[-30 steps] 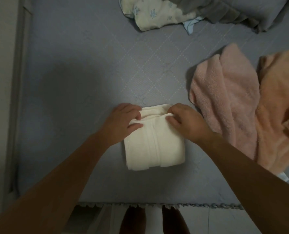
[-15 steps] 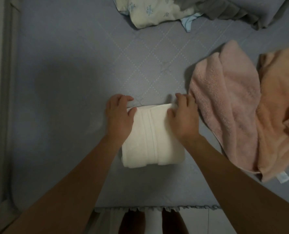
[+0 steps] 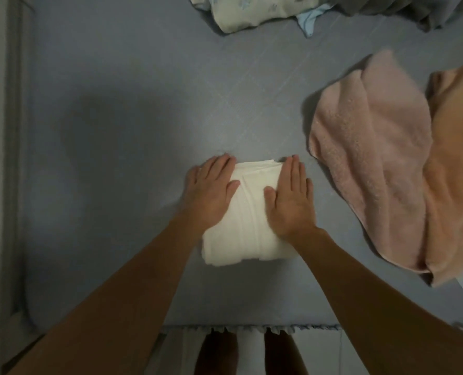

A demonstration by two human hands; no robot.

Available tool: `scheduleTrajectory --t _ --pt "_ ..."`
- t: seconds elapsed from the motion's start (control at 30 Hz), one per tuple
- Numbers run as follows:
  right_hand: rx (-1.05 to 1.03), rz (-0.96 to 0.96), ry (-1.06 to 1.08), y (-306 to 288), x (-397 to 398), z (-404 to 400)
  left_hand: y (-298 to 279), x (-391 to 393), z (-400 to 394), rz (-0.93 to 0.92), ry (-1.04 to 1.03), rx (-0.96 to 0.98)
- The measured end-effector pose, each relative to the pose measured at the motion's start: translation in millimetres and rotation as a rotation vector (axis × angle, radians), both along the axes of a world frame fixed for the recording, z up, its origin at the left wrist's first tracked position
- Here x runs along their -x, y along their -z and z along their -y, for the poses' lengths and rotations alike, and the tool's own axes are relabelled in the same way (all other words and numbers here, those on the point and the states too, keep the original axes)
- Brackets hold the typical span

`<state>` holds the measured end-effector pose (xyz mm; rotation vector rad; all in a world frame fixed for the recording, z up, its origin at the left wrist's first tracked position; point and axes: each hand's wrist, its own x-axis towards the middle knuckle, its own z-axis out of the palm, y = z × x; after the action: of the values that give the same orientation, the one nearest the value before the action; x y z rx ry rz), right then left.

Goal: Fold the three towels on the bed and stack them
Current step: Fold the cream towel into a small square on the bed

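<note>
Hands [image 3: 211, 193] [image 3: 289, 196] press flat and open on 1 folded white towel [image 3: 249, 228] (2 towels [image 3: 371, 163] [image 3: 457, 174] left, unfolded).

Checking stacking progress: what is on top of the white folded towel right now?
Only the left hand and right hand, pressed flat on the white folded towel. No other towel is on it; the pink towel and orange towel lie unfolded to the right. The parts under the palms are hidden.
</note>
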<state>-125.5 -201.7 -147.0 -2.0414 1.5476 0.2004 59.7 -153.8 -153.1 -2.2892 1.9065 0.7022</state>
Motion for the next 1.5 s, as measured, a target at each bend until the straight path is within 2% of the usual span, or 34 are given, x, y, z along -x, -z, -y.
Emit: scheduleTrajectory --t 0.13,0.2,0.27,0.37,0.43,0.5,0.57,0.63,0.73,0.8,0.87,0.93,1.03,1.13,1.23,1.33,1.4,1.43,1.5 --pt "-0.022 0.036 0.147 -21.6 27.0 -12.5 -21.7 -14.6 10.9 -0.102 -0.103 -0.119" --pt "-0.052 0.059 0.307 -27.3 46.0 -29.9 -30.8 -24.5 9.9 -0.291 -0.202 -0.27" --pt "-0.203 0.101 0.619 -30.7 57.2 -50.2 -36.0 -31.9 1.5 -0.494 -0.338 -0.424" --pt "-0.525 0.282 1.173 -29.6 48.8 -75.8 -32.5 -35.4 -22.5 -0.564 -0.417 -0.563" --pt "-0.592 0.482 1.32 -33.5 33.8 -83.6 -28.9 -33.9 -46.9 -0.65 -0.565 -0.603" --pt "-0.472 0.625 1.186 -37.7 20.8 -82.1 -31.2 -35.9 -73.3 -0.701 -0.66 -0.623" --pt "-0.38 0.661 0.976 -39.1 13.9 -73.7 -33.2 -36.3 -95.4 -0.753 -0.703 -0.566" --pt "-0.359 0.616 0.869 -35.0 11.2 -69.3 -34.1 -30.8 -108.0 -0.823 -0.803 -0.365" --pt "-0.383 0.473 0.847 -31.8 9.6 -84.7 -34.5 -10.5 -106.5 -0.882 -0.984 -0.08" --pt "-0.339 0.485 0.797 -35.2 2.9 -98.0 -32.4 5.2 -102.9 -0.752 -0.928 0.0" --pt "-0.247 0.511 0.738 -38.3 -4.4 -102.8 -29.9 15.9 -101.2 -0.484 -0.8 0.047" --pt "-0.189 0.511 0.723 -37.1 -8.2 -95.3 -31.3 20.3 -96.5 -0.311 -0.735 0.069" --pt "-0.264 0.448 0.774 -29.1 -4.4 -80.7 -26.9 13.0 -90.8 -0.233 -0.659 0.063" --pt "-0.32 0.417 0.703 -21.4 4.1 -76.2 -22.6 -1.8 -90.4 -0.331 -0.669 0.078" --pt "-0.356 0.386 0.671 -17.7 5.5 -77.3 -20.1 -6.1 -91.9 -0.406 -0.762 0.063" --pt "-0.427 0.345 0.798 -17.8 5.6 -76.2 -26.7 3.6 -90.2 -0.447 -0.968 0.021" --pt "-0.494 0.318 0.868 -20.6 6.0 -78.0 -29.1 12.0 -95.0 -0.478 -1.068 -0.074" --pt "-0.52 0.311 0.885 -23.3 5.7 -80.0 -28.6 13.3 -99.6 -0.538 -1.107 -0.144" --pt "-0.545 0.32 0.865 -31.1 2.5 -84.2 -32.0 10.8 -111.6 -0.796 -1.25 -0.319"
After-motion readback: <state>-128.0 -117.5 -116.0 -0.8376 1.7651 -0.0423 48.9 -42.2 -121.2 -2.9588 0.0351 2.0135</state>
